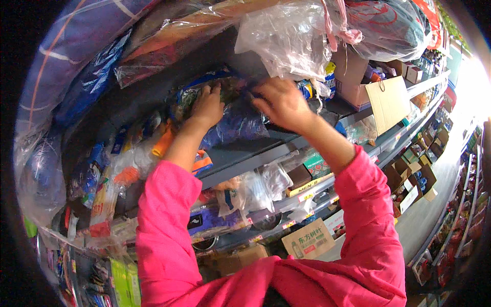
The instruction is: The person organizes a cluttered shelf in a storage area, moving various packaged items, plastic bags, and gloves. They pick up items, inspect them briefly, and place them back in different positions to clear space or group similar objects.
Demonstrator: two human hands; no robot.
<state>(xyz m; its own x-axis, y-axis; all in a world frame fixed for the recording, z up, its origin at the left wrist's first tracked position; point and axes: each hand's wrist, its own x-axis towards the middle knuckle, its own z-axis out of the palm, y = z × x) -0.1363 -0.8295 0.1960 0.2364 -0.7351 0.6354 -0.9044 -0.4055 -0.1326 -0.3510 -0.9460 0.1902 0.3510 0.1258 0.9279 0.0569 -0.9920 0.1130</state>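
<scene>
My left hand (209, 106) lies on a dark item in clear plastic packaging (188, 94), deep on a dark grey shelf (234, 151). Its fingers bend over the wrapping, and whether they grip it cannot be told. To its right, my right hand (283, 100) is blurred, with curled fingers close to dark blue material. What it holds, if anything, is unclear. A blue item in a clear plastic bag (239, 124) lies between the hands, nearer the shelf's front edge. Just above my right hand hangs a crumpled clear plastic bag (284, 38).
Large plastic-wrapped bundles (88, 50) overhang the upper left. An open cardboard box (349, 82) stands on the shelf at right. Lower shelves hold packaged goods (264, 188) and price tags. A printed carton (308, 240) sits low down. An aisle floor (425, 218) runs along the right.
</scene>
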